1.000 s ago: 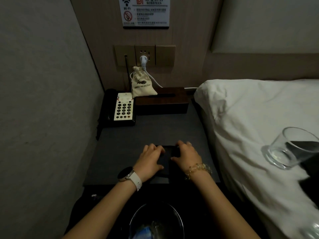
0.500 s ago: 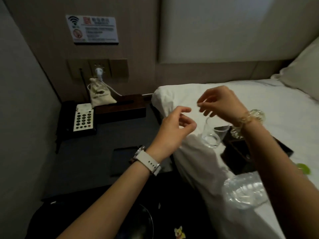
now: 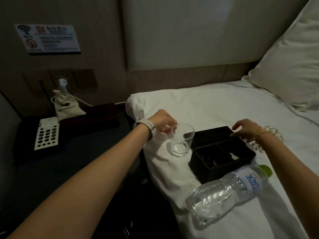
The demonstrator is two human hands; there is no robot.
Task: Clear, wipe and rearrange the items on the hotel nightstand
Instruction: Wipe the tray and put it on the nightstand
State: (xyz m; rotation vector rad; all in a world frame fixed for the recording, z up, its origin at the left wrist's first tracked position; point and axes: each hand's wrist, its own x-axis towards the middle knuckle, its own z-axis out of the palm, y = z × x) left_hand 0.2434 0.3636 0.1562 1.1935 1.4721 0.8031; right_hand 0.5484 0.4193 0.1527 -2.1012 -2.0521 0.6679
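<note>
A clear drinking glass (image 3: 181, 140) lies tilted on the white bed sheet, beside a black divided tray (image 3: 222, 149). My left hand (image 3: 162, 121) pinches the glass at its near rim. At the tray's far right edge is my right hand (image 3: 246, 130), fingers spread, thumb touching the rim. A plastic water bottle (image 3: 224, 192) with a green cap lies on the sheet in front of the tray. The dark nightstand (image 3: 77, 161) is at the left.
At the back of the nightstand stand a black telephone (image 3: 46, 133), a cloth pouch (image 3: 67, 107) and a dark wooden box (image 3: 96, 116). A plug with a white cable sits in the wall socket (image 3: 62, 81). A pillow (image 3: 290, 66) lies at the bed's far right.
My hands left the dark flat item on the nightstand and swung right over the bed. The left hand now has the glass rim and the right hand has reached the tray.
</note>
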